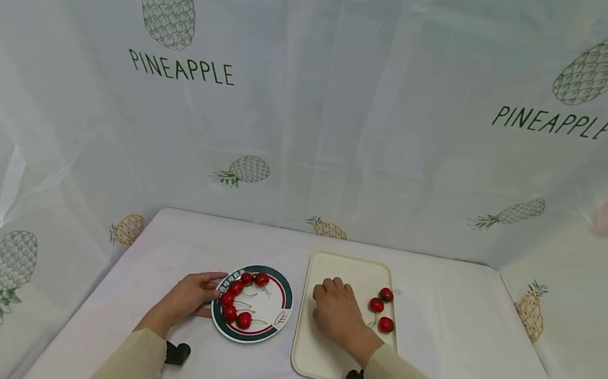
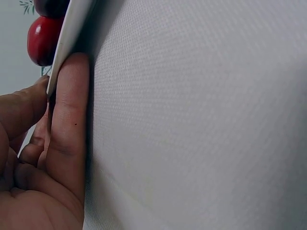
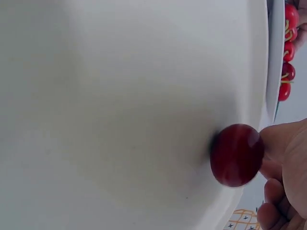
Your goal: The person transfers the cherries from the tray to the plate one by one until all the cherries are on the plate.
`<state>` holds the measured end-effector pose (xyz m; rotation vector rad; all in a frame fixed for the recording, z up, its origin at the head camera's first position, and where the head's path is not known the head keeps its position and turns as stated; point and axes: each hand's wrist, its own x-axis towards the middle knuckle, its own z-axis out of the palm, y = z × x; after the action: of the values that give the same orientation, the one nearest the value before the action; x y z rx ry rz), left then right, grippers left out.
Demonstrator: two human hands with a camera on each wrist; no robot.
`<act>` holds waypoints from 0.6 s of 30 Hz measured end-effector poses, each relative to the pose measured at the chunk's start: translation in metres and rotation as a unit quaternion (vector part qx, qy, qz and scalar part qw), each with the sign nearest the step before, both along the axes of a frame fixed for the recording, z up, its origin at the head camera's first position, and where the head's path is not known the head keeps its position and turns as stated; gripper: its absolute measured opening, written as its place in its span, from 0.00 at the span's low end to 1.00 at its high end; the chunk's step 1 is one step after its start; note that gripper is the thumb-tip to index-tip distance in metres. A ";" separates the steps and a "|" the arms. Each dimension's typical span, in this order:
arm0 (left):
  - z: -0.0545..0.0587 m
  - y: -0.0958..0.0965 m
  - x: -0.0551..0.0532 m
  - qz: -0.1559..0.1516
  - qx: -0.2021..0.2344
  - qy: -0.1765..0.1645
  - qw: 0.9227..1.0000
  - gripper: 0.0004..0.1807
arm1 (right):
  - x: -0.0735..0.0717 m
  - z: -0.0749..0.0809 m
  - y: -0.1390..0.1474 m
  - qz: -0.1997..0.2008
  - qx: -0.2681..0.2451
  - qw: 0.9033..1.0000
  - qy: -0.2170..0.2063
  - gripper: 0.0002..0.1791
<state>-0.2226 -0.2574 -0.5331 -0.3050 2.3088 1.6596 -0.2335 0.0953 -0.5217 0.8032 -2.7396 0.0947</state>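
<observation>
A round white plate [image 1: 266,298] with a dark green rim carries several red cherries [image 1: 229,313] in a curve along its left side. My left hand [image 1: 185,301] grips the plate's left edge, and the left wrist view shows a finger [image 2: 69,108] under the rim with the thumb above. Over the left part of a cream tray [image 1: 309,351], my right hand [image 1: 337,312] pinches a dark red cherry [image 3: 237,155], which shows at its fingertips close above the tray in the right wrist view. In the head view that cherry is hidden beneath the hand.
Three more cherries [image 1: 376,305] with stems lie along the tray's right side. Plate and tray stand side by side on a white table [image 1: 438,314], a narrow gap between them. Behind the table hangs a pale curtain [image 1: 356,158] printed with pineapples.
</observation>
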 end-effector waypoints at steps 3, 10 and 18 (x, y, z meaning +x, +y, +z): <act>0.000 0.000 -0.001 0.001 -0.001 0.003 1.000 0.27 | -0.001 0.000 0.003 -0.007 -0.001 1.000 0.002 0.09; 0.001 0.002 -0.001 0.003 -0.003 -0.002 1.000 0.27 | -0.004 -0.002 0.012 -0.055 0.004 0.998 -0.026 0.04; -0.003 0.001 -0.001 0.004 -0.018 0.001 1.000 0.27 | -0.005 0.002 0.032 -0.069 -0.003 0.997 -0.036 0.03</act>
<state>-0.2232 -0.2568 -0.5362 -0.3218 2.3435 1.6246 -0.2390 0.1269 -0.5200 0.6177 -2.8516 0.1057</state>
